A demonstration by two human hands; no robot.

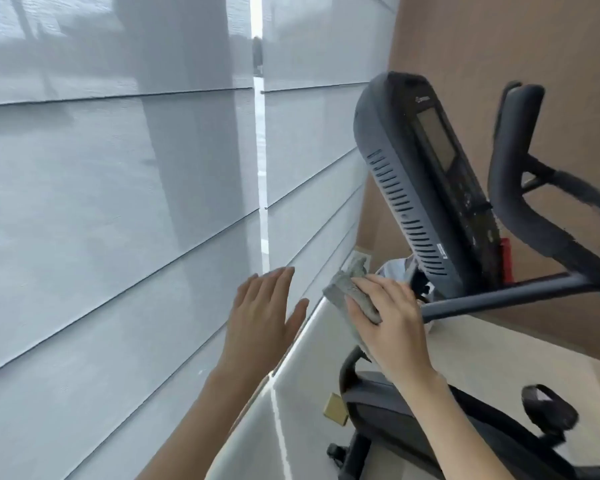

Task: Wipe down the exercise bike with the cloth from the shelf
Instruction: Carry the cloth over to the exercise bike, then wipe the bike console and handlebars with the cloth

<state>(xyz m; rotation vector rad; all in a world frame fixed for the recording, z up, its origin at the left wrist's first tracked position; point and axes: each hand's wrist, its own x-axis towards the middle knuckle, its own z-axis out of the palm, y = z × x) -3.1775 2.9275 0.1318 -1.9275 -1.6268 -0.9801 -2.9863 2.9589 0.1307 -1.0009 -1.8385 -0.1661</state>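
The dark exercise bike fills the right side, with its console (420,181) tilted up and a handlebar bar (499,297) running out to the left. My right hand (388,323) grips a grey-green cloth (349,289) around the left end of that bar. Left of it, my left hand (264,317) hovers with fingers spread and holds nothing. The bike's frame and a pedal (548,410) show below my right arm.
Grey window blinds (118,202) cover the whole left side, close to my left hand. A brown wall (499,39) stands behind the bike. Pale floor (482,358) lies below, with a small tan block (335,408) near the bike's base.
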